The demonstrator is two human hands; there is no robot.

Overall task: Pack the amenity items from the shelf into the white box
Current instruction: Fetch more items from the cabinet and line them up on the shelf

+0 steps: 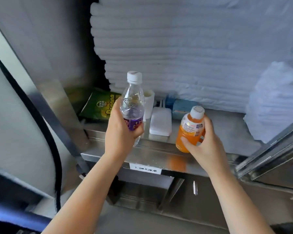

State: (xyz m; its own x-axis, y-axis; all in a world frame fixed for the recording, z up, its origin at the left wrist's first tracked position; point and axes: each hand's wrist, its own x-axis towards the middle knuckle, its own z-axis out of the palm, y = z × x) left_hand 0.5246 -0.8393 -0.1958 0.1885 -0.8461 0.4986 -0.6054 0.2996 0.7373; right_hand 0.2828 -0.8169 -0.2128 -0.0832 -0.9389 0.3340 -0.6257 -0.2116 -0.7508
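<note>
My left hand [121,130] grips a clear water bottle [133,102]; my right hand [203,142] grips an orange juice bottle [190,130]. A white pouch [160,123] and a green snack bag [100,107] lie beyond my fingers on the shelf [227,129]. The white box is out of view, so packing looks mostly undone.
</note>
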